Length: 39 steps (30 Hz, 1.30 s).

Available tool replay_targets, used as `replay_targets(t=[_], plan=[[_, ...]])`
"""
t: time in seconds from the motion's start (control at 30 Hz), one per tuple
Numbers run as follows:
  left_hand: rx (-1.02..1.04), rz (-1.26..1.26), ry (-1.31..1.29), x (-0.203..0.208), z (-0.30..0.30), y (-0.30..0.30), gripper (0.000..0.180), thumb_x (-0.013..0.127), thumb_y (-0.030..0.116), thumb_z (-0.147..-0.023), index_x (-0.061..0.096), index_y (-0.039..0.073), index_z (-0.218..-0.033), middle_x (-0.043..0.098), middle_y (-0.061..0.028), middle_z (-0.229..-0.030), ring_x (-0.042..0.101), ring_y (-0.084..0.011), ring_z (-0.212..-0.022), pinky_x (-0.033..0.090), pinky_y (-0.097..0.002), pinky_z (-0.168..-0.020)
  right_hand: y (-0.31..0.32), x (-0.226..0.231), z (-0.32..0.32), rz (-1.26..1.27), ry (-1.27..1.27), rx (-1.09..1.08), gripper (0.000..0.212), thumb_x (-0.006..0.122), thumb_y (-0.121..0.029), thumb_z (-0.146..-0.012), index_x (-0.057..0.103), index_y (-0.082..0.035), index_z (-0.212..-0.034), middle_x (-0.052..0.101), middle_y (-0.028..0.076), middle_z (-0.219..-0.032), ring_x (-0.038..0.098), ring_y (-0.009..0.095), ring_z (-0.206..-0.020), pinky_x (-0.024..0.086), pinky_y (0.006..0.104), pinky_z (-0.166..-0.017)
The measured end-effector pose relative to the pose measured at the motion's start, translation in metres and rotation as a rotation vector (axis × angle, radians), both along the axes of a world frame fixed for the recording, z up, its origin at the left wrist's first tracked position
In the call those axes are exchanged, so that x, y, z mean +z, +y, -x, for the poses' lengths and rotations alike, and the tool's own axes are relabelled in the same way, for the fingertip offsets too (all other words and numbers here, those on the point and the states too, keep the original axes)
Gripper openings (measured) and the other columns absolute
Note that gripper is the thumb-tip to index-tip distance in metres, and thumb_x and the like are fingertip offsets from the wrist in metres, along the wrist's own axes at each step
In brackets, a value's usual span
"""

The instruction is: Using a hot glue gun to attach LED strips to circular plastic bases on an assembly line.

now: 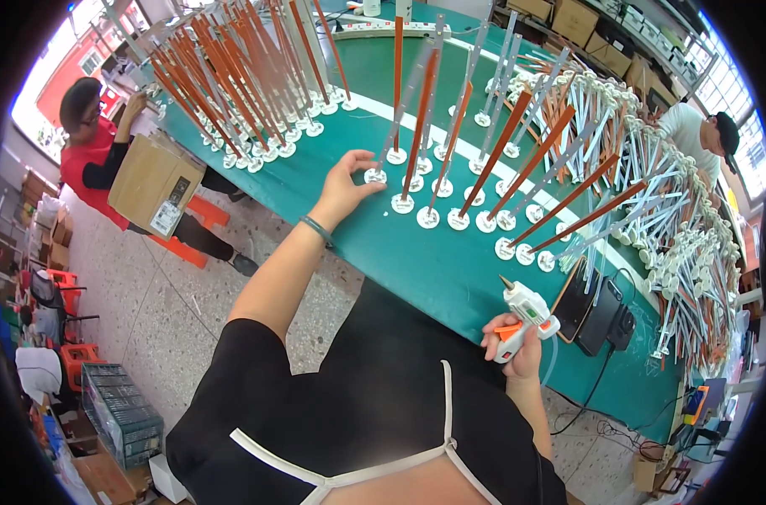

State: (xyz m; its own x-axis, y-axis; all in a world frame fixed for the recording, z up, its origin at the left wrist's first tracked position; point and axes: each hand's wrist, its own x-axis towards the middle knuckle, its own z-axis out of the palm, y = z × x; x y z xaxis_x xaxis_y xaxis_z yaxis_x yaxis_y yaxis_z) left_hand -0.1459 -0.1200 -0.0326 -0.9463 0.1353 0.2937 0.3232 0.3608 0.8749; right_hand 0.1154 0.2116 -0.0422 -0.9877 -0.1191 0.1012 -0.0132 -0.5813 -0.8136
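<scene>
My left hand (pixel 349 183) pinches a white round base (pixel 375 176) at its rim, thumb on one side and fingers on the other. A pale grey strip (pixel 406 97) rises from that base, leaning to the right. In my right hand (pixel 517 352) is a white glue gun (pixel 527 310) with an orange trigger, its nozzle pointing up and left over the table's near edge. Several brown strips (pixel 500 143) and grey strips stand on white round bases to the right of my left hand.
The green table (pixel 400 248) curves around me. A dense group of standing strips (pixel 231 84) is at the far left; a large heap of loose strips (pixel 652 236) lies right. A black phone-like device (pixel 597 316) with cables sits near the glue gun. One person (pixel 97 160) is left, another (pixel 694 135) right.
</scene>
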Motion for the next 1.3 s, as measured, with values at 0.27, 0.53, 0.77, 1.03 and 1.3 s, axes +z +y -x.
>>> replay_targets(t=[0.27,0.53,0.77,1.03,1.3], plan=[[-0.010,0.201,0.028,0.000,0.013,0.005,0.056,0.080,0.018,-0.069,0.055,0.008,-0.118,0.070,-0.0048,-0.105,0.063,-0.0218,-0.105,0.042,-0.0343,-0.094,-0.001,-0.002,0.001,-0.015,-0.051,-0.012,0.048,0.043,-0.051,-0.094,0.055,-0.006,-0.105,0.060,0.028,-0.095,0.061,0.025,-0.052,0.051,0.0374,-0.064],[0.021,0.365,0.103,-0.002,0.010,0.009,0.057,0.074,0.021,-0.076,0.051,0.015,-0.128,0.067,-0.0034,-0.113,0.060,-0.0197,-0.110,0.023,-0.0474,-0.107,-0.004,0.003,0.004,-0.063,-0.064,-0.006,0.049,0.046,-0.052,-0.093,0.054,-0.004,-0.104,0.061,0.027,-0.095,0.062,0.024,-0.054,0.051,0.0369,-0.065],[0.045,0.463,0.055,0.004,0.005,0.019,0.074,0.074,0.024,-0.078,0.037,0.009,-0.140,0.067,-0.0010,-0.115,0.056,-0.0208,-0.117,0.025,-0.0492,-0.108,-0.005,0.004,0.001,-0.090,-0.073,-0.038,0.048,0.046,-0.050,-0.093,0.054,-0.004,-0.104,0.061,0.027,-0.095,0.061,0.023,-0.054,0.051,0.0370,-0.065],[0.031,0.354,0.075,0.000,0.008,0.015,0.085,0.079,0.021,-0.071,0.033,0.015,-0.142,0.062,-0.0094,-0.120,0.054,-0.0237,-0.118,0.028,-0.0474,-0.107,-0.007,0.006,0.003,-0.099,-0.056,-0.047,0.046,0.046,-0.049,-0.094,0.054,-0.005,-0.104,0.061,0.027,-0.095,0.061,0.023,-0.054,0.051,0.0363,-0.065],[0.510,0.131,0.218,0.000,0.056,-0.039,0.052,0.073,0.010,-0.069,0.060,0.015,-0.119,0.052,-0.0149,-0.125,0.052,-0.0332,-0.113,0.043,-0.0390,-0.097,-0.007,0.004,0.000,-0.099,-0.056,-0.066,0.047,0.045,-0.050,-0.094,0.053,-0.005,-0.103,0.061,0.026,-0.094,0.061,0.024,-0.054,0.051,0.0371,-0.065]])
